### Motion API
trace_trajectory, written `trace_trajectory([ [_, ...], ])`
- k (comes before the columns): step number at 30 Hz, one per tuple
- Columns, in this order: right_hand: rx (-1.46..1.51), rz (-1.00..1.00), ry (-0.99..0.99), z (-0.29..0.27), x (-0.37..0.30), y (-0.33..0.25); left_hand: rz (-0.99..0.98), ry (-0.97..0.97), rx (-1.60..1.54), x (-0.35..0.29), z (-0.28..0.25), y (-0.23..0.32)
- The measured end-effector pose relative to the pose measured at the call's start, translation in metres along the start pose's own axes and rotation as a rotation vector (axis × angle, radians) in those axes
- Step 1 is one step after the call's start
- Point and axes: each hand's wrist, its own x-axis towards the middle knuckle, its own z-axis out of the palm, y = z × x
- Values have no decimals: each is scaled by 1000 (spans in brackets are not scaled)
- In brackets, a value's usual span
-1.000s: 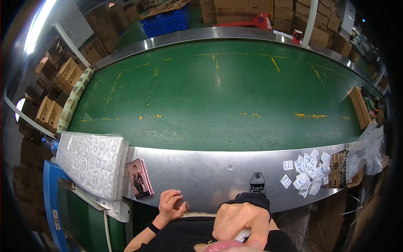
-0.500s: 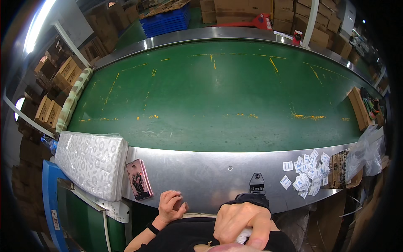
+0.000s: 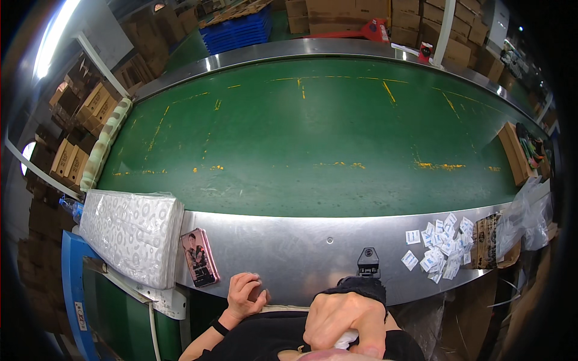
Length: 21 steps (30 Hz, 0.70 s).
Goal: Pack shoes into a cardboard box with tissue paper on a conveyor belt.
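Observation:
My left hand [image 3: 245, 296] rests at the near edge of the steel ledge [image 3: 283, 240], fingers loosely curled with a gap to the thumb and nothing visible in them. A dark band circles its wrist. Left of it lies a phone [image 3: 200, 257] in a pink case, its screen lit with a picture of a person. My right hand [image 3: 346, 316] is raised close below the camera, closed round a crumpled white tissue [image 3: 346, 340]; most of the tissue is hidden by the fingers. Just beyond this hand a black clamp-like fitting [image 3: 369, 263] sits on the ledge.
A green conveyor belt [image 3: 313, 132] with worn yellow marks lies beyond the ledge. At left is a plastic-wrapped patterned stack [image 3: 132, 237]. Many small white packets [image 3: 444, 246] lie at right, beside a taped cardboard box [image 3: 485, 242] and clear plastic [image 3: 530, 216]. Another carton [image 3: 516, 154] stands farther back.
The yellow marks on the belt have shifted slightly left. My right hand has moved a little left with the tissue. The picture on the phone screen has changed. My left hand stays put.

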Motion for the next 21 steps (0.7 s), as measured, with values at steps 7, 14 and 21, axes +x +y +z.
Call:
trace_trajectory([
  [7,-12,-63,84,7,1,3,-1,3,0,1,0,1],
  [14,-43,-24,37,1,3,1,-5,1,0,0,0,1],
  [21,-15,45,8,0,1,-1,4,1,-1,0,0,-1],
])
